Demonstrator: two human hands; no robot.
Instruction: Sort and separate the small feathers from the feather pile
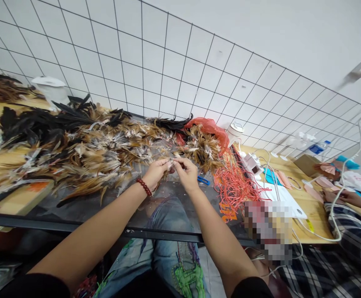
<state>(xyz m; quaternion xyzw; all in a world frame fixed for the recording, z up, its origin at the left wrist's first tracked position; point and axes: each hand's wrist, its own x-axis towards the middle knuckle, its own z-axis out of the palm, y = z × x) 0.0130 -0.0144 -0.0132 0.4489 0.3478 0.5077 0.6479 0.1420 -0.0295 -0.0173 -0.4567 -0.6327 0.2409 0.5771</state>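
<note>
My left hand [156,171], with a dark red bead bracelet [143,187] at its wrist, is pinched closed close to my right hand [186,171]. The right fingers are pinched as well, almost meeting the left ones. What lies between the fingertips is small and pale; I cannot make out its kind. Brown and golden feathers [96,161] are heaped just left of my hands and behind them. A blue-handled tool [203,180] rests on the dark tabletop beside my right hand. Tangled red cords [234,186] lie further right.
Black feathers [37,126] cover the left back. A red plastic bag [210,128] and a white lidded cup [235,131] stand behind. A wire grid [168,62] lines the wall. To the right are a white tablet-like device [287,203], cables and a co-worker's plaid sleeve [354,234].
</note>
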